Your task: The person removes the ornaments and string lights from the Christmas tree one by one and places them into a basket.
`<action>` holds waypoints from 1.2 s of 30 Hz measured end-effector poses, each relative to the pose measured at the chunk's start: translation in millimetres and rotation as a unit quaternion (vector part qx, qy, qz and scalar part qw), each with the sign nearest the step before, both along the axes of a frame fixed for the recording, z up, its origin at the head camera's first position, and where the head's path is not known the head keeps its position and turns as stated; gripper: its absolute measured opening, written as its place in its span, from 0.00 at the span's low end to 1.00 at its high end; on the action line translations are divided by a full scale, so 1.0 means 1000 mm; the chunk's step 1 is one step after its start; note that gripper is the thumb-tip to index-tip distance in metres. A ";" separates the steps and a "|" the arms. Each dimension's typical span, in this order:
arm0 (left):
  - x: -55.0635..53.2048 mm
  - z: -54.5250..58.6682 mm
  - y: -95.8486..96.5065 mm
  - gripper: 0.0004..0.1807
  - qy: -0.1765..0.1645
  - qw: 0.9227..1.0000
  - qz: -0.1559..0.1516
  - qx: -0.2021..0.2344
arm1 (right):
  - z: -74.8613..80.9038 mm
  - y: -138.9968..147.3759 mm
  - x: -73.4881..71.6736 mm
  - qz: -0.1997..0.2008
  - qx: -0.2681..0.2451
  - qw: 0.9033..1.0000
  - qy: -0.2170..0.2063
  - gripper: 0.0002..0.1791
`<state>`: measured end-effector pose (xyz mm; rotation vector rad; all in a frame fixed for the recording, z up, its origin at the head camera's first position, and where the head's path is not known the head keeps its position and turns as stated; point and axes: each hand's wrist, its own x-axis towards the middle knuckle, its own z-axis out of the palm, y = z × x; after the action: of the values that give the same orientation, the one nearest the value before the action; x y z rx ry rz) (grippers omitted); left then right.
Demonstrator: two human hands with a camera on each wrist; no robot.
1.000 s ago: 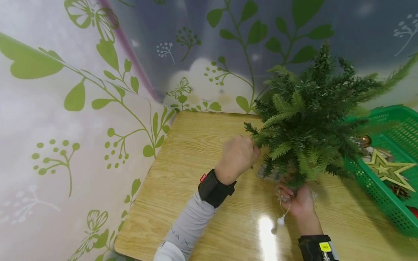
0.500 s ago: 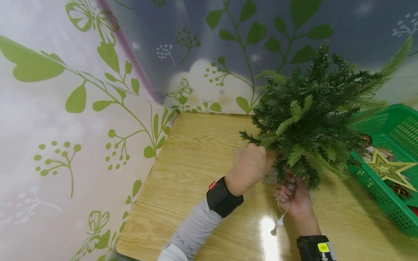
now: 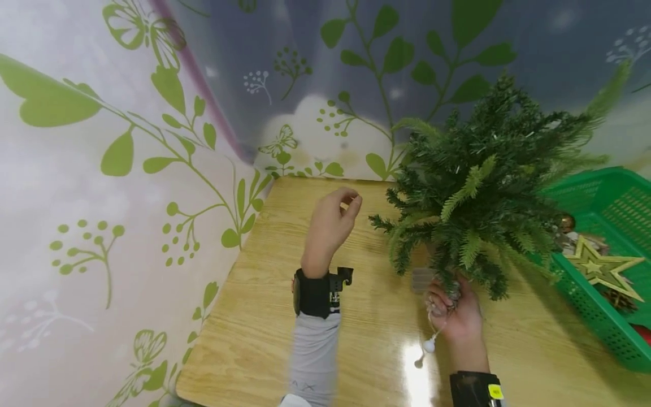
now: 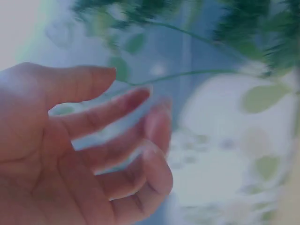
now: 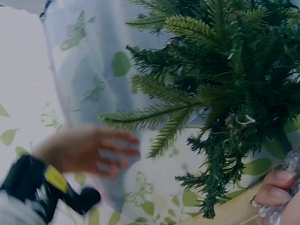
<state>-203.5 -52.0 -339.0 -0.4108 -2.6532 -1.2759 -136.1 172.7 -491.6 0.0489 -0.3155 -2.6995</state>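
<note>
A small artificial Christmas tree [image 3: 483,181] stands on the wooden table, with dark and lighter green branches. My right hand [image 3: 465,319] grips a clump of clear string lights [image 5: 291,161] beneath its lower front branches. From that hand a pale cord hangs down, with a white ball [image 3: 429,345] on it. My left hand [image 3: 329,226] is in the air left of the tree, fingers loosely bent and nothing in them. The left wrist view shows its palm [image 4: 42,173] and slightly blurred fingers. A grey block-like piece [image 3: 421,279] shows under the branches, partly hidden.
At the right stands a green basket [image 3: 585,302] holding a gold star [image 3: 592,264], a pine cone [image 3: 619,300] and other ornaments. A leaf-patterned sheet [image 3: 325,130] hangs behind the wooden table [image 3: 264,316] and along its left side.
My left hand has let go of the tree's left branches and moved away to the left, its fingers loosening. My right hand stays under the tree with the string lights.
</note>
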 end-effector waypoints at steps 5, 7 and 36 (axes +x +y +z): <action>-0.021 -0.055 0.020 0.24 -0.003 1.000 0.002 -0.009 | 0.004 -0.002 0.003 -0.029 0.001 0.999 -0.017 0.26; -0.022 -0.075 0.028 0.23 -0.001 1.000 0.007 -0.012 | 0.003 -0.006 0.007 -0.035 0.018 0.999 -0.017 0.26; 0.044 -0.101 0.070 0.10 -0.109 0.988 0.102 0.048 | -0.006 -0.022 0.009 -0.075 0.144 0.987 0.009 0.27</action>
<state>-159.3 18.1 -439.9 0.0175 -2.7054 -1.4481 -126.7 150.3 -497.8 0.0880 0.0832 -2.8731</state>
